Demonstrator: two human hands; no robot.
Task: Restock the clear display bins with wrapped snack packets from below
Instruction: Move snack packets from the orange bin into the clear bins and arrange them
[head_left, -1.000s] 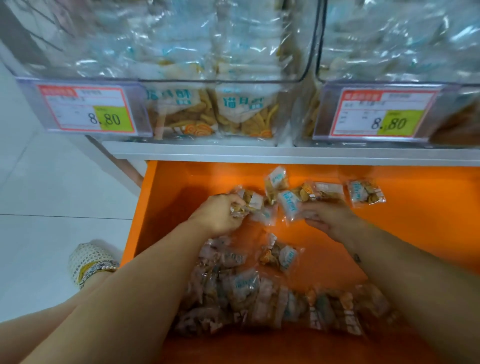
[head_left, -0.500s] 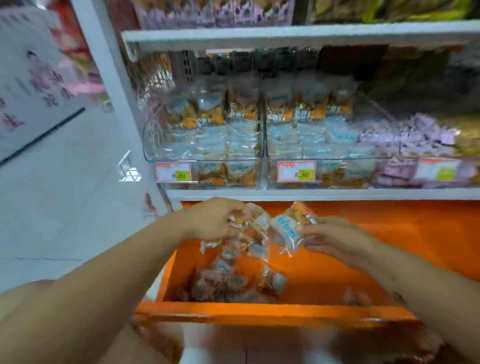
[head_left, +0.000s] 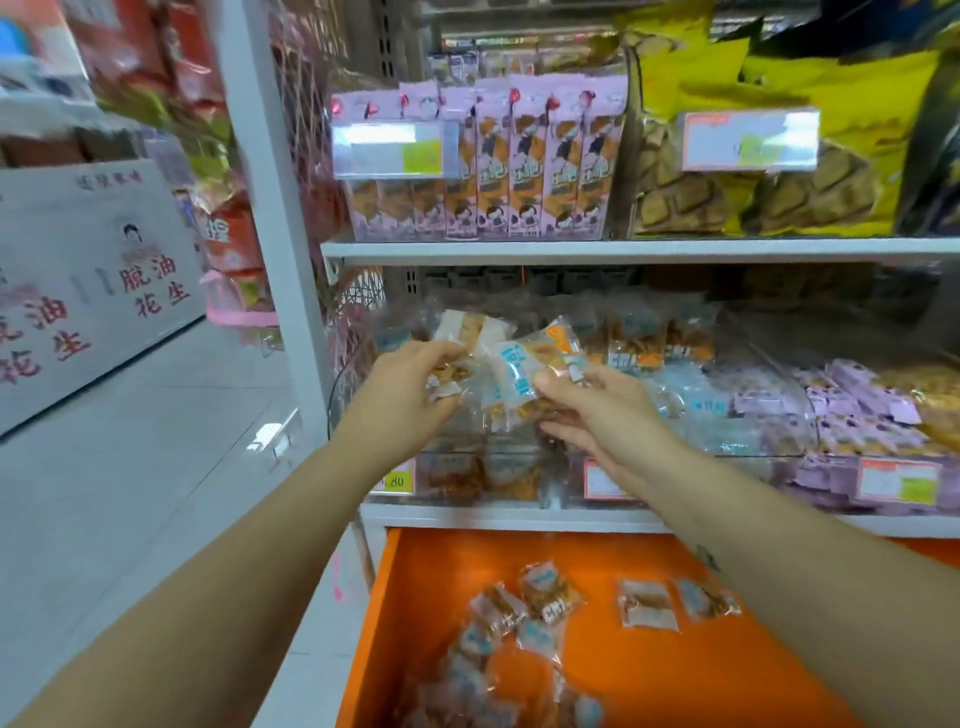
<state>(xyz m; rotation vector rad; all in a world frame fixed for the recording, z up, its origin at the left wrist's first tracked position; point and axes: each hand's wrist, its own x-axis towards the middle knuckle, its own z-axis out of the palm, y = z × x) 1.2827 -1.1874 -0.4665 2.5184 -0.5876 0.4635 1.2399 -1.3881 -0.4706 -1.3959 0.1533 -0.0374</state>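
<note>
Fingers (head_left: 451, 364) of the left hand (head_left: 410, 387) are curled round a small bunch of packets (head_left: 465, 332). The thumb and fingers of the right hand (head_left: 597, 415) pinch a second bunch, with one blue-label packet (head_left: 519, 376) at its front. Both hands are full, and the two bunches touch each other between them. The blue-label packet stands nearly upright, its long axis leaning a little to the right.

Directly on the far side of the hands is the clear bin (head_left: 340, 415), which stands on the white shelf (head_left: 519, 519). The held packets are at about the height of its upper part. The left hand is straight in front of this bin. The right hand is more to the right, close to where the next bin begins. I judge that the coming move goes away from the body and a little down, and that the left hand has the shorter way. Whether the front of the bin is open, I cannot tell.

Below the shelf, on the near side, is the orange drawer (head_left: 675, 665), where loose packets (head_left: 548, 592) lie, so the restocking looks not finished.
</note>
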